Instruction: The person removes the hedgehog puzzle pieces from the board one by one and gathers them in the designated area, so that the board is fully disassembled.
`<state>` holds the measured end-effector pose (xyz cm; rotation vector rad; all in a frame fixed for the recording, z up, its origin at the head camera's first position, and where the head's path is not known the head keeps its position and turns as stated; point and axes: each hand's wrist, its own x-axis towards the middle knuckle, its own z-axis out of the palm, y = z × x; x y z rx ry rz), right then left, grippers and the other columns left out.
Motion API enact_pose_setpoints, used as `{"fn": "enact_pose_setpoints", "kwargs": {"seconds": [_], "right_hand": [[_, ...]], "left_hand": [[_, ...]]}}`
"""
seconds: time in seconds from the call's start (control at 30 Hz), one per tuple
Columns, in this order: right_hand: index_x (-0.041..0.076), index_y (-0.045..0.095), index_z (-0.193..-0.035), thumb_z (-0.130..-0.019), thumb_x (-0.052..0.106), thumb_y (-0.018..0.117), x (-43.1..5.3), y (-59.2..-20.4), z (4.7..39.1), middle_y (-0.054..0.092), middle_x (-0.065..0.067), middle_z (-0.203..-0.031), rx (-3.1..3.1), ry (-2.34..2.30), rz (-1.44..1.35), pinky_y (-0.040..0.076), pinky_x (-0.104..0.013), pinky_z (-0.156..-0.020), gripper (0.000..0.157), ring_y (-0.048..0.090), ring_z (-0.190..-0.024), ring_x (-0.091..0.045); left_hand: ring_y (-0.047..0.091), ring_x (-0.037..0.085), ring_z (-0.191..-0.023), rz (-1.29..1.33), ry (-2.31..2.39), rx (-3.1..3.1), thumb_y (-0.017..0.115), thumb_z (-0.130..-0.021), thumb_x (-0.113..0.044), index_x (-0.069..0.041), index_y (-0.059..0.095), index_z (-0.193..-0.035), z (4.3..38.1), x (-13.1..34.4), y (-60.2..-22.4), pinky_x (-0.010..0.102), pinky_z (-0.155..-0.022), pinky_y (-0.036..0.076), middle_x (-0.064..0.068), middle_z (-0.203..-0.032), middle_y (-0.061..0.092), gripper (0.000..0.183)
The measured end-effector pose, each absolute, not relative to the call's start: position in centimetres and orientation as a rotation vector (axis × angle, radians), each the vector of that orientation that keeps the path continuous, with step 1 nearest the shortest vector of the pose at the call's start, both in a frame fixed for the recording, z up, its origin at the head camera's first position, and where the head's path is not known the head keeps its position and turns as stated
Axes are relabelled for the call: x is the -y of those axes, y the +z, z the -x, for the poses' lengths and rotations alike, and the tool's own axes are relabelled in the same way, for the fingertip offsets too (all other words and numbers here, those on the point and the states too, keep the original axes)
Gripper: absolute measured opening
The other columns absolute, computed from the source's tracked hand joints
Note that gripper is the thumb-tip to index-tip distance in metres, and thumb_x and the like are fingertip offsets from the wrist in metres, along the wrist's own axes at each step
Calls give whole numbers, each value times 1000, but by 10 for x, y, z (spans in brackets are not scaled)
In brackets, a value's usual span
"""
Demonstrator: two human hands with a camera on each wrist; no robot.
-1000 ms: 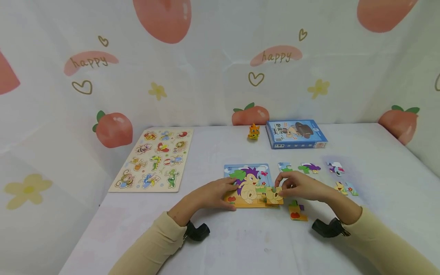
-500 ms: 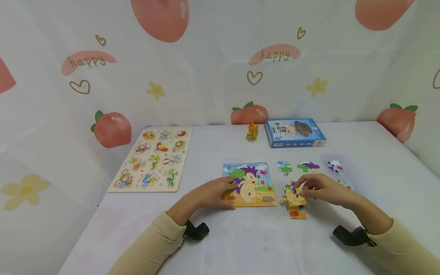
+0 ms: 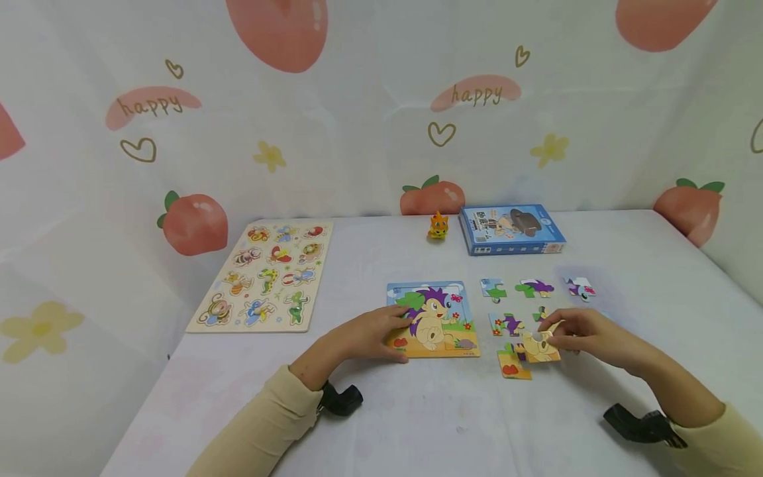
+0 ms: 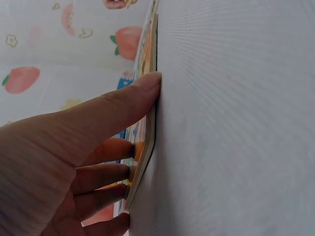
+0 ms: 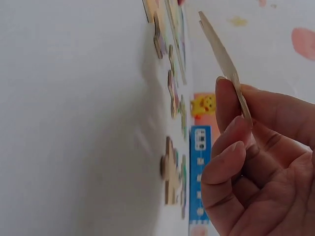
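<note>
My left hand [image 3: 372, 334] rests on the left side of a hedgehog picture puzzle board [image 3: 438, 324], lying flat. In the left wrist view, its thumb and extended fingers touch the board's edge [image 4: 150, 115]. My right hand [image 3: 599, 339] pinches a cream-and-orange puzzle piece [image 3: 542, 350] between thumb and fingers. The right wrist view shows this piece [image 5: 222, 51] edge-on, raised off the table. Just left of it lie a piece with a red print [image 3: 512, 370] and a purple piece with a flower [image 3: 505, 324]. Another piece [image 3: 540, 313] is partly covered by my right hand.
Behind the right hand lie a blue-green piece [image 3: 493, 289], a green-purple piece [image 3: 534, 289] and a purple-white piece [image 3: 579, 289]. Farther back stand an orange toy figure [image 3: 438, 226] and a blue box [image 3: 511, 230]. An insect puzzle board [image 3: 262, 278] lies at left.
My right hand has carried the pinched piece from over the puzzle board's lower right corner to the right, over the loose pieces. The left hand has stayed on the board.
</note>
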<state>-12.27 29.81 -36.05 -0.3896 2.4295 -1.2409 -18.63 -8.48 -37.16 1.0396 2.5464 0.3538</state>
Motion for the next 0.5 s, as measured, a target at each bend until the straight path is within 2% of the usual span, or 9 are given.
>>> {"fn": "enact_pose_setpoints", "kwargs": {"seconds": [0.3,0.5], "right_hand": [[-6,53,-112,-94,15,54,-321,-375,112,59,5,-77,-2400,-1276,312,43,-24,-54,28,51,-64,-13],[-8,52,-114,-95,14,52,-333,-381,111,61,2,-77,-2363,-1276,316,45,-23,-54,29,53,-64,-15]], "left_hand": [[26,21,-142,-1026,353,-2537,70,-80,-44,-12,45,-139,187,84,-372,37,-114,28,4,-152,30,72],[26,21,-142,-1022,346,-2538,70,-80,-43,-12,44,-139,186,84,-370,37,-114,27,5,-153,30,72]]}}
